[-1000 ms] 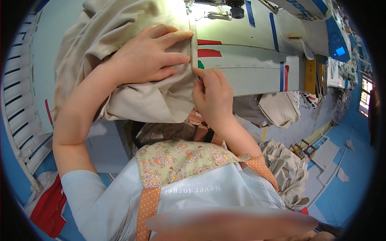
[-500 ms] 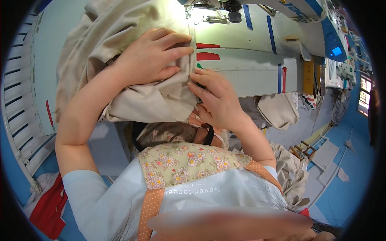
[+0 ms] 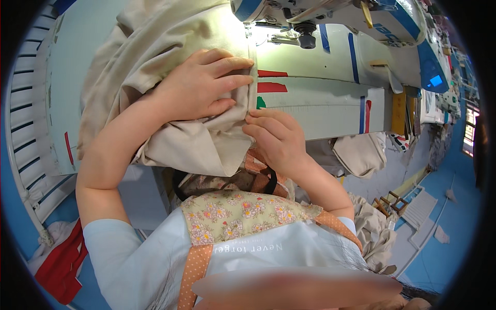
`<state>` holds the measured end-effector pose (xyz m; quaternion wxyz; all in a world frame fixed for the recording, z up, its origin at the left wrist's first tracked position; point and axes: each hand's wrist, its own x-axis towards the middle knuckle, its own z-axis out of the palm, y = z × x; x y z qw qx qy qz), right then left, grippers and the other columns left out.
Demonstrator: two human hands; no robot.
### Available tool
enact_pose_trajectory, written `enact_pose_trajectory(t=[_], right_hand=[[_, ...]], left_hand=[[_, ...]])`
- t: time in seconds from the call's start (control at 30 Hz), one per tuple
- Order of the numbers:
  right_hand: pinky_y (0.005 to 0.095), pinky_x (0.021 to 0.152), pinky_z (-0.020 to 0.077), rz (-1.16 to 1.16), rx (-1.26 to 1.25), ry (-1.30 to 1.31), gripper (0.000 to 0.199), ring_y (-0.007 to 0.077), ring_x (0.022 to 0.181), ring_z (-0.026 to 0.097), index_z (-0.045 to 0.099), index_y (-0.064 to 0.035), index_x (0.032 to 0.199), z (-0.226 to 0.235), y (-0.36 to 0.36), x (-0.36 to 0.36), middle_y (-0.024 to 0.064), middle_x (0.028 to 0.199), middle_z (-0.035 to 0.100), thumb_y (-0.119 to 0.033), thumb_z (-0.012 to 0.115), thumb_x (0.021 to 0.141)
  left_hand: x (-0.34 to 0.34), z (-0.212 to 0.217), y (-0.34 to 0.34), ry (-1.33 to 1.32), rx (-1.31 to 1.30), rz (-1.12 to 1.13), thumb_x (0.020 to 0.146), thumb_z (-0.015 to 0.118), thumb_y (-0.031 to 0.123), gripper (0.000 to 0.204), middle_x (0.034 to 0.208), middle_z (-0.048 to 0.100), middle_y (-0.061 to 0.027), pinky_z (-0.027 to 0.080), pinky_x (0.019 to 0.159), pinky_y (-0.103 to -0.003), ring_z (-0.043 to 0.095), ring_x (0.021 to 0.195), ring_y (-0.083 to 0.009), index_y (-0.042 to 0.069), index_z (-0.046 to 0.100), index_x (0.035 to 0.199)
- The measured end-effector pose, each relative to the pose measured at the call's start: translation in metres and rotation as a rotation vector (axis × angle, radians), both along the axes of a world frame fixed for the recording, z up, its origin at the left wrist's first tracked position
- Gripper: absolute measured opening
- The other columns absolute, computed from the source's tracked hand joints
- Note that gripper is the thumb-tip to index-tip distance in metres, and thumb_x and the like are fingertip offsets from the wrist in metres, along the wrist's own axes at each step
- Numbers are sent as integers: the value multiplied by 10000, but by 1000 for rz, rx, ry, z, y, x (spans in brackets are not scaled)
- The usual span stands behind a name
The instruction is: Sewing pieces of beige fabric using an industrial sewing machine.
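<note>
Pressing down flat, my left hand [image 3: 199, 85] lies open on the beige cloth [image 3: 155, 67], fingers spread out and pointing toward the sewing machine [image 3: 330, 20]. It grips nothing — it just holds the cloth down on the white table [image 3: 320, 98]. My right hand [image 3: 276, 139] is curled, and its fingertips pinch the edge of the cloth just under the left hand, near the red and green marks [image 3: 271, 87] on the table. The cloth lies in a big rumpled heap on the table to the left of the machine, with one fold hanging over the front edge toward my lap. I think it is soft and floppy and light — it bends and bunches wherever it is pushed, so it will not keep its shape alone. It does not look slippery. I think the best place to hold it is the edge near the needle, flat palm on top and fingers nipping the hem. It is plain, pale tan, with lots of creases and no pattern that I can see.
</note>
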<state>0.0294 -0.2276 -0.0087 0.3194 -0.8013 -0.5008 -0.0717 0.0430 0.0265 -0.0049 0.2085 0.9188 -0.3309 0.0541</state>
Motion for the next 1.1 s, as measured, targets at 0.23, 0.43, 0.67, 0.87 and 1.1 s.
enact_pose_trajectory(t=[0.23,0.43,0.67,0.87,1.1], right_hand=[[376,833,573,3,41,11,240,257,1011,683,682,-60,928,-1,5,7,63,992,688,-81,668,689],[377,826,570,-8,54,37,215,256,990,686,672,-64,915,-1,9,17,57,951,685,-58,677,700],[372,809,565,-7,48,22,212,253,983,687,663,-71,911,3,13,27,48,933,679,-59,687,701],[365,805,562,-14,39,3,183,242,964,694,661,-74,904,5,16,35,38,920,677,-65,690,723],[381,817,564,-10,16,43,249,264,986,694,688,-65,925,4,19,44,57,961,709,26,690,693]], left_hand=[[4,0,3,16,4,-1,747,741,187,571,1454,513,-9,441,1059,-426,509,1242,-275,168,612,1304],[12,-2,4,-30,2,-8,772,715,205,549,1448,517,-28,435,1061,-428,512,1246,-275,152,603,1307],[21,-4,8,-36,-17,4,772,703,172,541,1412,546,-30,436,1056,-421,542,1214,-257,153,604,1303],[30,-5,13,-46,-59,-7,783,698,127,507,1359,572,-34,446,1037,-418,555,1189,-267,150,622,1284],[39,-7,16,-59,-97,-13,779,704,76,501,1255,596,-58,455,1014,-425,560,1163,-289,144,631,1269]])
